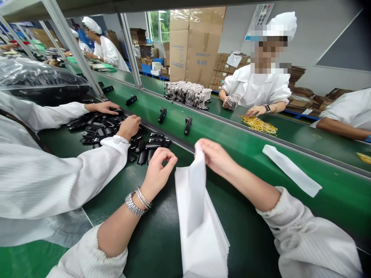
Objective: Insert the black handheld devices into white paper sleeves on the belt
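My right hand [216,156] pinches the upper end of a thin white bag [197,193], lifting it from a stack of similar flat white bags [199,255] on the dark green table. The raised bag bends upward while its lower part lies against the stack. Just left of the stack's top end is my left hand [159,170], its fingers curled and thumb and forefinger close together, with nothing visible between them. A watch and bracelets [137,202] circle my left wrist. Beyond my right hand, a single white bag [292,170] lies flat on the green conveyor belt.
At left, a co-worker's hands [129,127] rest among a pile of black handheld devices [100,129]. Several such devices, like this one [188,126], lie on the belt. Across it are bundled grey cables [188,94], yellow rubber bands [259,124] and another worker [257,87]. Metal posts [74,50] stand left.
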Action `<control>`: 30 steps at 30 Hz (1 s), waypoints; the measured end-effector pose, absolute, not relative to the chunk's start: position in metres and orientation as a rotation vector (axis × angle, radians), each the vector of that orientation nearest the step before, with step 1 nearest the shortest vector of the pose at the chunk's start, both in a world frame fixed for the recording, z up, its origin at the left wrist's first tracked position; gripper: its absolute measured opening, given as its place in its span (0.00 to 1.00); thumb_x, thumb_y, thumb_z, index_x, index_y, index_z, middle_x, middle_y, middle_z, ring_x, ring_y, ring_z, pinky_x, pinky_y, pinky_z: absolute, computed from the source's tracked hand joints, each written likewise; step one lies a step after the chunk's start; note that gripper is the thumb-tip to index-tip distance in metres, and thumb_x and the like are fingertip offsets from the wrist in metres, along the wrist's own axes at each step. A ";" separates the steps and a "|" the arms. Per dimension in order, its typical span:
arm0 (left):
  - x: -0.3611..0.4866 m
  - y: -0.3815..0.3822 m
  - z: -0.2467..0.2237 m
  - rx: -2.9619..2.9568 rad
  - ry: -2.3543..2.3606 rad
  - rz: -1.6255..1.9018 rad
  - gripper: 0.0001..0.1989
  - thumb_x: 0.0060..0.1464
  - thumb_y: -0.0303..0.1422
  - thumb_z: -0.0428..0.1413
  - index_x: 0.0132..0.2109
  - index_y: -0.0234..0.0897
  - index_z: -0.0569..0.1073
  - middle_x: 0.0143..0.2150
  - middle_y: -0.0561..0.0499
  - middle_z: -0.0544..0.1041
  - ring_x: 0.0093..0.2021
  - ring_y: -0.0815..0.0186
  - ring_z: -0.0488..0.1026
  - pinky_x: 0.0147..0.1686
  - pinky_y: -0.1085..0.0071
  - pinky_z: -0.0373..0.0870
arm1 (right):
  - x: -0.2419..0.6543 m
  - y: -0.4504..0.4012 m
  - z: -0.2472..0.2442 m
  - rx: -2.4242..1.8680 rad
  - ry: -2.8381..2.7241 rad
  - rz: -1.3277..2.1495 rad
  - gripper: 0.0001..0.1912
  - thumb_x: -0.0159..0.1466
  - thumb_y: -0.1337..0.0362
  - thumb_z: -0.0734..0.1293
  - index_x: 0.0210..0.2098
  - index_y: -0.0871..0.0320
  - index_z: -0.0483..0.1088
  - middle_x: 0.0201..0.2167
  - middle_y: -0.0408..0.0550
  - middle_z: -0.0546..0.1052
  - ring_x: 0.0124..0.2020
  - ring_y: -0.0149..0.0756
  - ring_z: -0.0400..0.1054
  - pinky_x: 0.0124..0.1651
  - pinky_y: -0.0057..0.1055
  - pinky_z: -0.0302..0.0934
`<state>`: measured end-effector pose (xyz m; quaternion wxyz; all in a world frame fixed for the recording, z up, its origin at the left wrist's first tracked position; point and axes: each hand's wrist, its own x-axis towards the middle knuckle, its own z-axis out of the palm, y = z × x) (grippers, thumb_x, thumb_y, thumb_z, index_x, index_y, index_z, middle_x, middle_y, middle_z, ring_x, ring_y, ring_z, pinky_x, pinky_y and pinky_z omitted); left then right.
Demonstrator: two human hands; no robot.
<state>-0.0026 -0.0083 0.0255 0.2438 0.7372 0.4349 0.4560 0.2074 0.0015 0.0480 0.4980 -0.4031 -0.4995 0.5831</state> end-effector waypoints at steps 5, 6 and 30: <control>-0.008 -0.003 0.018 2.101 1.378 0.842 0.11 0.53 0.40 0.61 0.36 0.38 0.72 0.39 0.51 0.70 0.37 0.64 0.68 0.36 0.68 0.66 | 0.273 0.051 0.077 -1.255 -1.433 0.450 0.16 0.65 0.49 0.62 0.30 0.55 0.67 0.24 0.42 0.69 0.27 0.33 0.63 0.32 0.28 0.56; -0.007 -0.002 0.016 2.129 1.375 0.780 0.11 0.52 0.39 0.62 0.37 0.37 0.73 0.39 0.51 0.70 0.37 0.64 0.69 0.37 0.67 0.66 | 0.284 0.062 0.077 -1.392 -1.534 0.260 0.15 0.65 0.52 0.62 0.29 0.56 0.68 0.26 0.44 0.70 0.30 0.36 0.65 0.34 0.30 0.57; 0.000 -0.008 0.016 2.415 1.095 0.917 0.06 0.60 0.31 0.57 0.33 0.37 0.72 0.38 0.52 0.71 0.40 0.65 0.69 0.45 0.65 0.61 | 0.228 0.059 0.020 -0.896 -1.172 1.369 0.49 0.51 0.62 0.76 0.61 0.37 0.43 0.37 0.36 0.73 0.36 0.37 0.77 0.43 0.45 0.74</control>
